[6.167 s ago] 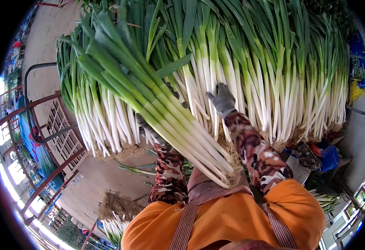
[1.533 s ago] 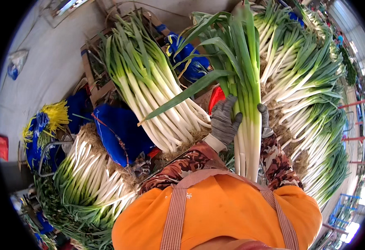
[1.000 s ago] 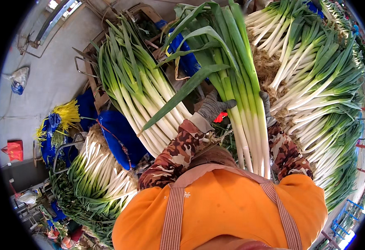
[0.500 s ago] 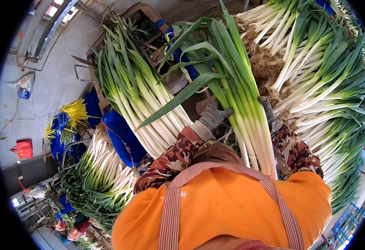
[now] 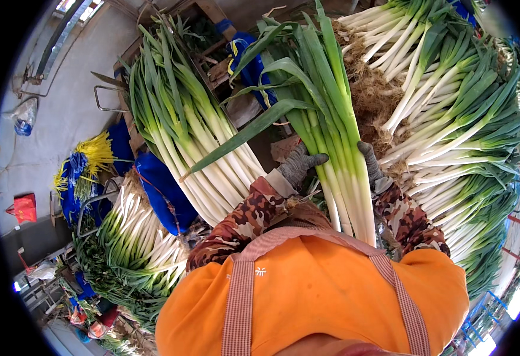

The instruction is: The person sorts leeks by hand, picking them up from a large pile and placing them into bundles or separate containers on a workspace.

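A bunch of leeks point(image 5: 344, 172) stands upright in front of my chest, green leaves pointing away and white stems toward me. My left hand point(image 5: 298, 166), in a grey glove, grips its left side with the thumb across the stalks. On the opposite side my right hand point(image 5: 371, 161), gloved too, presses round the bunch; part of its fingers is hidden behind the stalks. One long leaf droops left across a pile of cleaned leeks point(image 5: 212, 160) lying beside my left arm.
Untrimmed leeks with brown roots point(image 5: 378, 95) are heaped along the right. More leeks point(image 5: 144, 240) lie at the lower left, near a blue cloth point(image 5: 164, 193). Yellow ties point(image 5: 96, 157) hang farther left. A metal handle point(image 5: 108, 98) juts out by the cleaned pile.
The held bunch and both hands have shifted slightly left in view, along with the surroundings. Both hands keep their hold; the stalks look closer together.
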`<state>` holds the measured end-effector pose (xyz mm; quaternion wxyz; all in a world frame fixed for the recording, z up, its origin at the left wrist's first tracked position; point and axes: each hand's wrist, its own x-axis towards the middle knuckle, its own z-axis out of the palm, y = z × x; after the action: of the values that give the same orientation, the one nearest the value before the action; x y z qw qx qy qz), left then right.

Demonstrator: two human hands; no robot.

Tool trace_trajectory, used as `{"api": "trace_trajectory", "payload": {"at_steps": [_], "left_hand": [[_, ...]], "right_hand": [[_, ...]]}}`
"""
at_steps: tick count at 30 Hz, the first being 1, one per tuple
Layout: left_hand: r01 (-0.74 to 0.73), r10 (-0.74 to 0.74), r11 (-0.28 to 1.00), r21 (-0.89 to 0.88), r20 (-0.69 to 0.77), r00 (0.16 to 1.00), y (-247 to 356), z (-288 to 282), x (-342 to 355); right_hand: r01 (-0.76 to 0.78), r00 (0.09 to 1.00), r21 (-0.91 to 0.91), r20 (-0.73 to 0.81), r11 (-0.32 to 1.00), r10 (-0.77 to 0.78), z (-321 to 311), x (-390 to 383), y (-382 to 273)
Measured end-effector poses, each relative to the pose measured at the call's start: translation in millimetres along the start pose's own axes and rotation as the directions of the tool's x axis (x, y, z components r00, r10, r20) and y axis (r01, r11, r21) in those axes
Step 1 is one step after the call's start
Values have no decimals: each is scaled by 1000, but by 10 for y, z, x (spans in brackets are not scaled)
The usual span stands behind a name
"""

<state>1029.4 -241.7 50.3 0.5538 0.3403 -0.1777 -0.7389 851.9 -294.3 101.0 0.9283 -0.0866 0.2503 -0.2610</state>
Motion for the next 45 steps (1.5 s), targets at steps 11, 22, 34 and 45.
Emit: {"api": "trace_trajectory", "payload": {"at_steps": [11,22,34,45], "left_hand": [[-248,464,845,473,-421,779,-160,-105,178],[-383,721,611,693,-286,631,-318,603,263],[-352,555,120,928,231,799,-6,121,8],[-288,-334,-679,676,65,940,730,-1492,-557]], "right_hand": [[-3,999,-4,-38,1000,3,-119,318,135],[93,972,-128,-203,987,-118,412,269,165],[154,950,-153,-249,976,-189,-226,290,-128],[227,938,-137,-236,964,-254,-116,125,126]]}}
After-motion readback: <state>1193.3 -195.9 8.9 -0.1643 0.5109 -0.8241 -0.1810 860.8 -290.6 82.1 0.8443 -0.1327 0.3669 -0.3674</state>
